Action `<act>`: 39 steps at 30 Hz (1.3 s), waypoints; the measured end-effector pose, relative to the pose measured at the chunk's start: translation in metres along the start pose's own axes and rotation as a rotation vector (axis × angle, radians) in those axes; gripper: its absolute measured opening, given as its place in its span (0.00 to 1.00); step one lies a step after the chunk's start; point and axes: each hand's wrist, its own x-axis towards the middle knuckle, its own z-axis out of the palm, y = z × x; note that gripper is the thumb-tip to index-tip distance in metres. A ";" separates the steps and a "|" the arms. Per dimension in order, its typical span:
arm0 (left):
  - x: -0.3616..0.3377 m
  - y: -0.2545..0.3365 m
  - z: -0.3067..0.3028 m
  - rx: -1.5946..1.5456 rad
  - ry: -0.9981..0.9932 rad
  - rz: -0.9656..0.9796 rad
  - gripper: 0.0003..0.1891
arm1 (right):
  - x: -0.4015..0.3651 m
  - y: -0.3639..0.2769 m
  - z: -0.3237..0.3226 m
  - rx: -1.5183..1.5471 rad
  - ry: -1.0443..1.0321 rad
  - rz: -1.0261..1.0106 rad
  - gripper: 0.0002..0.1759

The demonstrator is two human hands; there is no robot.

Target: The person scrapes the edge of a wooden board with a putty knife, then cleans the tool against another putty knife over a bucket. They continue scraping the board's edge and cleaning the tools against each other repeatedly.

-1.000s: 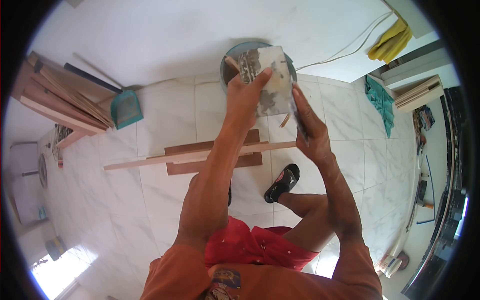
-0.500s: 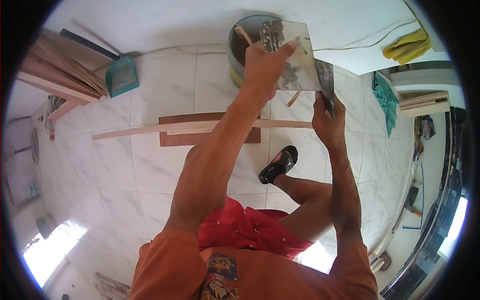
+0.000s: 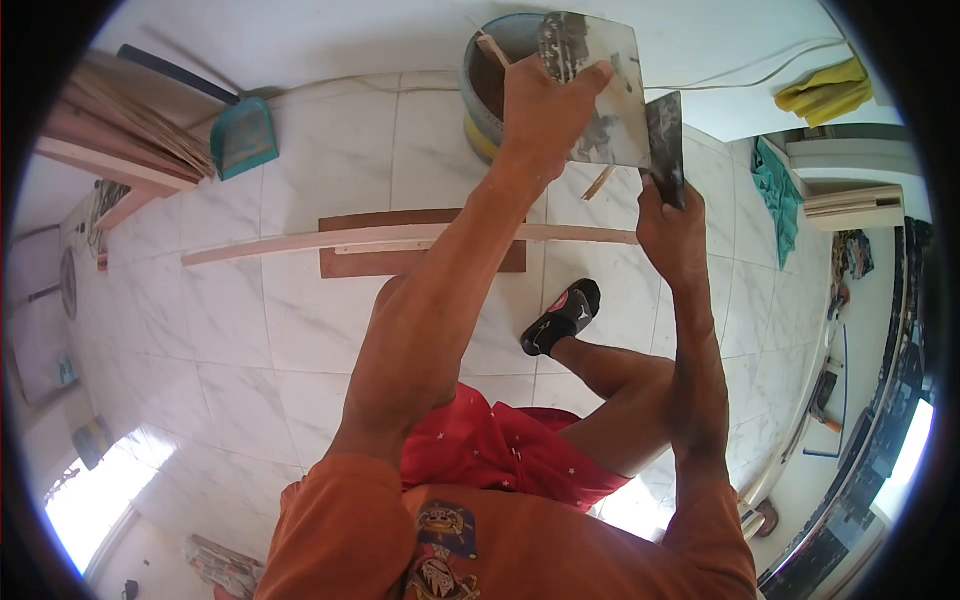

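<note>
My left hand [image 3: 548, 115] grips a flat, pale rectangular plate [image 3: 625, 120] by its left side, thumb lying over the face. Dark grey smears mark the plate, and a rough, crusted band runs along its left edge. In my right hand [image 3: 672, 235] is a putty knife [image 3: 665, 135] with a wide dark blade pointing up, close along the plate's right edge. Behind my left hand stands a round bucket [image 3: 482, 135], grey-blue with a yellow band, with a wooden stick [image 3: 492, 48] poking out. Its contents are mostly hidden.
On the tiled floor, a long wooden strip [image 3: 260, 247] lies across a brown board [image 3: 365, 265]. A teal dustpan [image 3: 245, 140] and stacked planks [image 3: 120, 135] are at left. Yellow cloth [image 3: 825, 95], green cloth [image 3: 775, 195] and wood pieces [image 3: 855, 208] sit at right.
Both hands have shifted slightly up and to the right in view with their tools. The putty knife's blade has turned and moved up along the plate's right edge.
</note>
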 end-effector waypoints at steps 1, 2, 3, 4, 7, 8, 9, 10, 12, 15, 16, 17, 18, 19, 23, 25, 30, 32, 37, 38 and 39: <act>0.000 0.000 0.000 -0.002 0.016 0.032 0.07 | 0.004 -0.001 -0.001 -0.020 -0.009 -0.013 0.18; -0.003 -0.001 -0.002 0.055 0.009 0.029 0.07 | 0.008 0.001 -0.002 -0.037 -0.018 -0.018 0.16; -0.003 0.000 -0.001 0.111 -0.005 0.031 0.07 | 0.012 0.004 -0.004 -0.053 -0.019 -0.027 0.14; -0.003 -0.001 0.001 0.166 -0.022 0.031 0.07 | 0.015 0.008 -0.005 -0.060 -0.026 -0.014 0.12; 0.001 -0.007 0.001 0.242 -0.039 0.095 0.09 | 0.014 0.014 -0.007 -0.105 -0.080 0.036 0.10; 0.002 -0.009 0.001 0.298 -0.031 0.120 0.09 | 0.009 0.011 -0.009 -0.134 -0.111 0.062 0.10; 0.005 -0.009 0.002 0.354 -0.021 0.153 0.10 | 0.010 0.007 -0.012 -0.163 -0.140 0.082 0.11; 0.005 -0.010 0.002 0.409 -0.009 0.176 0.10 | 0.011 0.003 -0.016 -0.180 -0.184 0.086 0.11; 0.005 -0.012 0.005 0.384 -0.010 0.197 0.11 | 0.013 -0.003 -0.029 -0.220 -0.268 0.097 0.12; 0.000 -0.010 0.010 0.405 -0.032 0.228 0.11 | 0.010 0.009 -0.037 -0.030 -0.172 -0.057 0.15; -0.003 -0.009 0.010 0.424 -0.042 0.236 0.11 | 0.011 0.023 -0.037 0.060 -0.165 -0.041 0.17; -0.003 -0.010 0.011 0.428 -0.038 0.261 0.10 | 0.014 0.043 -0.035 0.150 -0.156 -0.025 0.18; -0.004 -0.011 0.013 0.432 -0.036 0.286 0.10 | 0.015 0.038 -0.033 0.239 -0.146 -0.008 0.20; -0.004 -0.012 0.014 0.437 -0.031 0.311 0.10 | 0.013 0.033 -0.030 0.262 -0.091 0.069 0.21; -0.006 -0.016 0.019 0.459 0.008 0.359 0.10 | 0.009 0.006 -0.018 0.288 0.074 0.087 0.24; -0.005 -0.021 0.023 0.448 0.033 0.429 0.10 | 0.008 0.004 -0.016 0.278 0.142 -0.011 0.25; -0.005 -0.026 0.026 0.485 0.035 0.448 0.10 | 0.014 0.015 -0.008 0.375 0.198 0.041 0.26; -0.005 -0.027 0.025 0.500 0.032 0.420 0.10 | 0.012 0.006 -0.006 0.411 0.197 0.079 0.27; -0.009 -0.016 0.026 0.392 0.038 0.280 0.09 | 0.011 -0.007 -0.006 0.312 0.182 0.118 0.29; -0.008 -0.018 0.026 0.393 0.045 0.284 0.09 | 0.010 -0.003 -0.003 0.305 0.212 0.076 0.29; -0.006 -0.019 0.025 0.398 0.054 0.285 0.09 | 0.010 -0.002 0.001 0.302 0.239 0.037 0.29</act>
